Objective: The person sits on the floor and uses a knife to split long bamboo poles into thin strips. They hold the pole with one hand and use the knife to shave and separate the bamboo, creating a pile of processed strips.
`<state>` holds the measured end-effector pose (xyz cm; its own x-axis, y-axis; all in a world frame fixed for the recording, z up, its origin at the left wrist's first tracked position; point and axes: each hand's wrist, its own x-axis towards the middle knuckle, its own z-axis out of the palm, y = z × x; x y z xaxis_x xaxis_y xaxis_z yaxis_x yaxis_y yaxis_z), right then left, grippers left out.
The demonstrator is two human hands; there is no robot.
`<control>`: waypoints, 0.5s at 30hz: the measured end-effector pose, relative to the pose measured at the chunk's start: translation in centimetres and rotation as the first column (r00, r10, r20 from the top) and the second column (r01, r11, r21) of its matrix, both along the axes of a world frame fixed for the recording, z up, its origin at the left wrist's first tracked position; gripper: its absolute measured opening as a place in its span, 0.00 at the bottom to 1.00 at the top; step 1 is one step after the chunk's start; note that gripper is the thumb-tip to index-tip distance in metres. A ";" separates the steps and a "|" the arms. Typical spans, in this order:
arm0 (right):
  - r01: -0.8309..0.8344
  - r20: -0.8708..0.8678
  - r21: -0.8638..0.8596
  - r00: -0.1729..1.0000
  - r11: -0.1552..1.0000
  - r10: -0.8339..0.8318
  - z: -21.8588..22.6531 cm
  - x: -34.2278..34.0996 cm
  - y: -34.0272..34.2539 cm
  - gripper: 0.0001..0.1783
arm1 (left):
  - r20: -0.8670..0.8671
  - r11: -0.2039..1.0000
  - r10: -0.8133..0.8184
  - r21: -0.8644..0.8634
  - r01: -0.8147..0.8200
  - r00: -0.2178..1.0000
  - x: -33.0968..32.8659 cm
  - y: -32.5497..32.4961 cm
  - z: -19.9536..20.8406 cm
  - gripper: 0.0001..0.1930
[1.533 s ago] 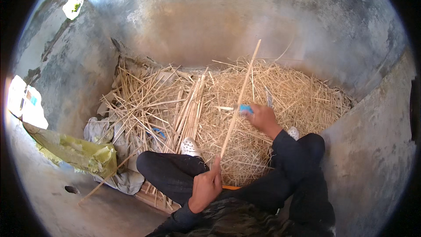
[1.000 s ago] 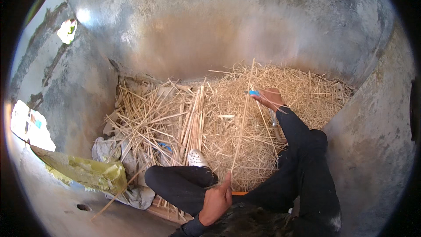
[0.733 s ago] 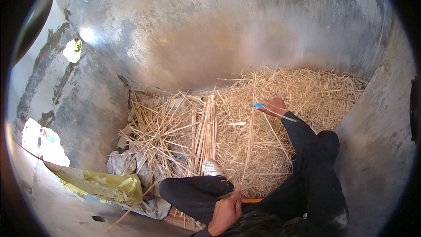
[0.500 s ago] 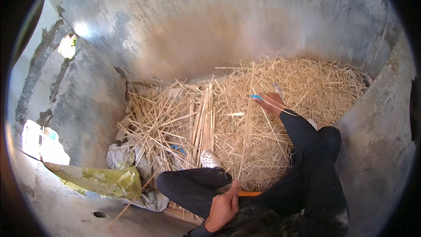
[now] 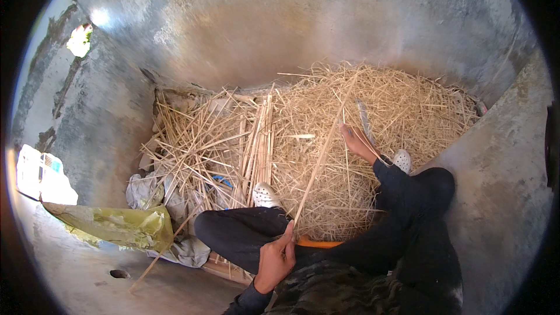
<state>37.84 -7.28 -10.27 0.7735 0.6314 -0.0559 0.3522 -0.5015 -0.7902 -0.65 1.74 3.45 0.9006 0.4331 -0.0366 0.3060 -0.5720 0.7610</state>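
Observation:
A long, pale, flat strip like split bamboo [image 5: 319, 170] slants away from me over the straw. Its near end is pinched in my left hand [image 5: 276, 261], index finger stretched along it. My right hand [image 5: 358, 143] is closed with the fingertips at the strip, farther along. A thin sliver [image 5: 370, 142] runs past the right hand toward the wrist. Just beyond that hand shows a narrow grey blade-like piece [image 5: 363, 115]; whether it is held or lying there I cannot tell.
Shredded straw [image 5: 420, 111] heaps under and beyond my legs. Left of it lie stacked strips [image 5: 256, 146] and loose sticks [image 5: 189, 151]. A yellow-green sack [image 5: 125, 227] and grey crumpled sheeting [image 5: 143, 191] sit at left. An orange edge [image 5: 319, 244] shows by my lap. Concrete walls [image 5: 326, 29] surround me.
My right hand has turned, and the blue piece seen at its fingertips no longer shows. The grey blade-like piece is more exposed. The strip slants more to the right. The whole view has shifted slightly.

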 end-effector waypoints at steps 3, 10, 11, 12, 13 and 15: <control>0.005 0.082 -0.003 0.997 1.000 -0.005 1.8 -4.8 0.2 0.35 | 0.048 0.999 0.053 -0.012 -0.053 0.997 -0.6 -0.6 -0.9 0.20; 0.090 0.299 0.248 0.940 0.965 -0.165 7.6 -6.7 0.8 0.33 | 0.006 1.000 0.019 -0.006 -0.019 1.000 -1.4 -0.9 0.3 0.20; 0.071 0.334 0.238 0.930 0.969 -0.150 8.5 -6.2 1.1 0.31 | 0.032 1.000 0.004 -0.001 -0.004 0.999 -1.6 -1.0 0.2 0.20; 0.024 0.390 0.418 0.898 0.908 -0.203 7.2 -4.6 1.4 0.24 | 0.055 1.000 -0.020 0.005 0.019 0.998 -1.6 -1.0 0.2 0.20; -0.057 0.447 0.563 0.860 0.825 -0.246 5.7 -3.0 2.0 0.17 | 0.072 0.999 -0.035 0.013 0.034 0.997 -1.7 -1.0 0.3 0.20; 0.071 0.249 0.646 0.922 0.760 -0.297 5.2 -1.7 2.5 0.19 | 0.057 0.999 -0.028 -0.039 0.030 0.998 -1.7 -0.8 0.7 0.19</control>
<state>36.15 -4.81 -5.04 0.7788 0.2820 0.5603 0.5907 -0.0290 -0.8064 -2.36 0.98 4.19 0.9137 0.4063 -0.0023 0.2462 -0.5490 0.7987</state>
